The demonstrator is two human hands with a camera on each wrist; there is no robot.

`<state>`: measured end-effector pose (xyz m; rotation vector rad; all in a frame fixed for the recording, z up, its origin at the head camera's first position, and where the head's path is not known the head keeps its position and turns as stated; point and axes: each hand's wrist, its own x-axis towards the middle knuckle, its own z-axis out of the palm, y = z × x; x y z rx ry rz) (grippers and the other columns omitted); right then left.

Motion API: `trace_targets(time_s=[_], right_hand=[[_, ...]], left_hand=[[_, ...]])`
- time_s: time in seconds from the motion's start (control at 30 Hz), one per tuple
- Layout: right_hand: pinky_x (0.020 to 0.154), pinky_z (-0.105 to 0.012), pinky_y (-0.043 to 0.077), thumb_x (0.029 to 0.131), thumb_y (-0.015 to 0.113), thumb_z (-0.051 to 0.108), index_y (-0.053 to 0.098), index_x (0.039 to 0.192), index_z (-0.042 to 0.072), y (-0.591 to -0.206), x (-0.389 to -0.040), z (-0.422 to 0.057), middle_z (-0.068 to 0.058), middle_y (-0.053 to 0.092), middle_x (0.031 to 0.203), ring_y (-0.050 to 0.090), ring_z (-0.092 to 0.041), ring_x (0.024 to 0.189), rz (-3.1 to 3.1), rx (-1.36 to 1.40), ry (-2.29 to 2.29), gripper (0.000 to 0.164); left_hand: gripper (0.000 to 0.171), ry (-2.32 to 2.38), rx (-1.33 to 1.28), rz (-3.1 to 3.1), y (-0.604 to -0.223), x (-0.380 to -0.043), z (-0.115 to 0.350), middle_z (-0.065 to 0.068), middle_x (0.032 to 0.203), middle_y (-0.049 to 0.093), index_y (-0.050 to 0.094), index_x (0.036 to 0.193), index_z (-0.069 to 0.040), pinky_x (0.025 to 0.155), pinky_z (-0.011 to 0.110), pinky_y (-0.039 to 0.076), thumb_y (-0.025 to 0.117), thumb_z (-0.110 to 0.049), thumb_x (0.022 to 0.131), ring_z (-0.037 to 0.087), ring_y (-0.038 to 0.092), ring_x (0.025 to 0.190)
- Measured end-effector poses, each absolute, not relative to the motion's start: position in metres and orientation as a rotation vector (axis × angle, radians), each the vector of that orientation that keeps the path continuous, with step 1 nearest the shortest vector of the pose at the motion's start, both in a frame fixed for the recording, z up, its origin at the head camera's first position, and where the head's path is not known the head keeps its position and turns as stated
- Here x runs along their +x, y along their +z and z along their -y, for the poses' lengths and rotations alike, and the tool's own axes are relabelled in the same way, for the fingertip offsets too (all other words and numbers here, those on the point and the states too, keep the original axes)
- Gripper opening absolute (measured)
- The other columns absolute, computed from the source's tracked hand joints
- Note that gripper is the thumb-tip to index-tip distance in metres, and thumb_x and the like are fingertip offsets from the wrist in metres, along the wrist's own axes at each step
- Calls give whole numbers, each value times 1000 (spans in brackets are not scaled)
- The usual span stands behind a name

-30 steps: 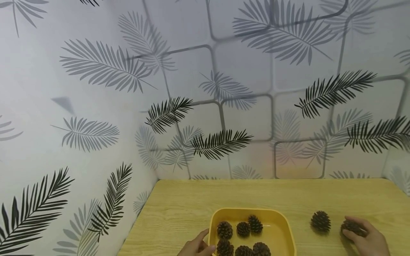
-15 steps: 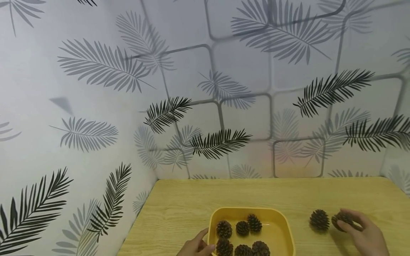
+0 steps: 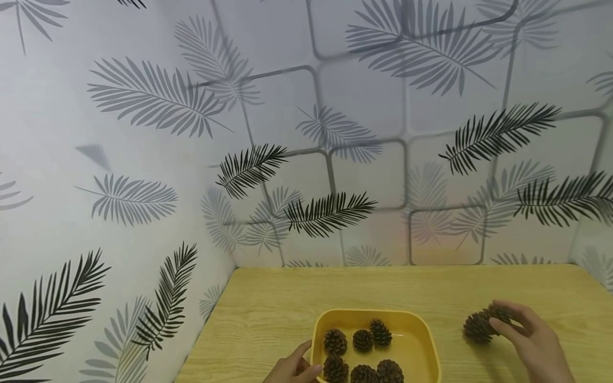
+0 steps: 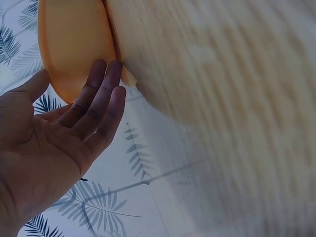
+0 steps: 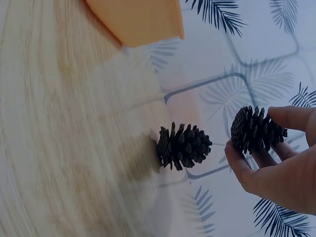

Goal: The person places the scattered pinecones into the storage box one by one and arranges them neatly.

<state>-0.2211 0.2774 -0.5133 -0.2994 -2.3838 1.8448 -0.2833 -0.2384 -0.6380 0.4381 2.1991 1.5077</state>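
Note:
My right hand holds a brown pine cone between thumb and fingers, raised above the table. In the head view this cone overlaps a second pine cone standing on the table to its left; the right wrist view shows a gap between the held cone and the standing cone. My left hand grips the left side of a yellow plastic tray, thumb at the rim and fingers along the outer wall. Several pine cones lie inside the tray, mostly toward its left; its near side is cut off.
The light wood-grain table ends at the back against a white wall patterned with leaves and rounded grey lines. Bare tray floor shows at the right of the tray.
My right hand has lifted its pine cone off the table and carried it left, toward the standing cone. The left hand, tray and cones inside stay as they were.

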Motion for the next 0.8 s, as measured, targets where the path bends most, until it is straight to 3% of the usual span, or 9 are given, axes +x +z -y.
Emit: trace_targets(time_s=[0.1, 0.17, 0.37, 0.43, 0.53, 0.63, 0.7, 0.8], right_hand=[[113, -69, 32, 101, 67, 47, 45, 154, 30, -507, -220, -274, 27, 41, 129, 29, -55, 143, 2365, -257, 1965, 59], [114, -69, 31, 101, 67, 47, 45, 152, 35, -504, -220, -271, 32, 41, 125, 28, -55, 145, 2365, -236, 2002, 57], [110, -72, 34, 101, 68, 46, 48, 151, 30, -502, -220, -261, 40, 41, 115, 35, -53, 141, 2397, -193, 1975, 56], [107, -70, 40, 102, 68, 45, 50, 151, 26, -503, -220, -257, 41, 43, 114, 43, -50, 136, 2415, -163, 1936, 56], [101, -48, 52, 102, 68, 42, 52, 150, 17, -503, -221, -252, 42, 46, 113, 61, -21, 119, 2450, -121, 1853, 56], [89, -23, 54, 103, 68, 41, 51, 150, 10, -503, -221, -247, 41, 48, 114, 55, 11, 102, 2470, -89, 1799, 59], [84, -17, 52, 102, 68, 41, 50, 150, 7, -503, -221, -244, 41, 48, 114, 51, 18, 98, 2466, -78, 1794, 61], [84, -17, 52, 103, 68, 41, 49, 150, 5, -502, -220, -239, 40, 49, 115, 51, 18, 98, 2460, -59, 1788, 62]], left_hand=[[71, 1513, 425, -2193, -639, -284, 238, 2, 94, 77, 41, 161, -21, 78, 37, 62, 62, -54, 102, 24, 77, 83], [70, 1518, 423, -2194, -640, -283, 238, 2, 94, 78, 41, 161, -20, 78, 37, 62, 62, -53, 102, 25, 77, 83], [69, 1527, 420, -2191, -638, -282, 237, 2, 94, 78, 42, 160, -21, 78, 36, 62, 63, -53, 102, 25, 77, 84], [70, 1527, 424, -2191, -637, -281, 237, 2, 94, 78, 42, 161, -21, 78, 36, 62, 63, -53, 102, 24, 77, 83], [70, 1525, 425, -2195, -636, -281, 236, 2, 94, 77, 41, 161, -20, 79, 36, 62, 63, -53, 102, 24, 77, 83], [70, 1526, 420, -2193, -635, -281, 236, 2, 94, 77, 41, 161, -21, 79, 36, 62, 63, -53, 102, 25, 77, 83], [70, 1529, 416, -2190, -635, -280, 236, 3, 94, 77, 42, 160, -21, 79, 37, 62, 64, -53, 102, 25, 77, 83], [70, 1532, 417, -2187, -634, -280, 236, 3, 93, 77, 42, 160, -21, 78, 37, 62, 64, -53, 102, 25, 77, 83]])
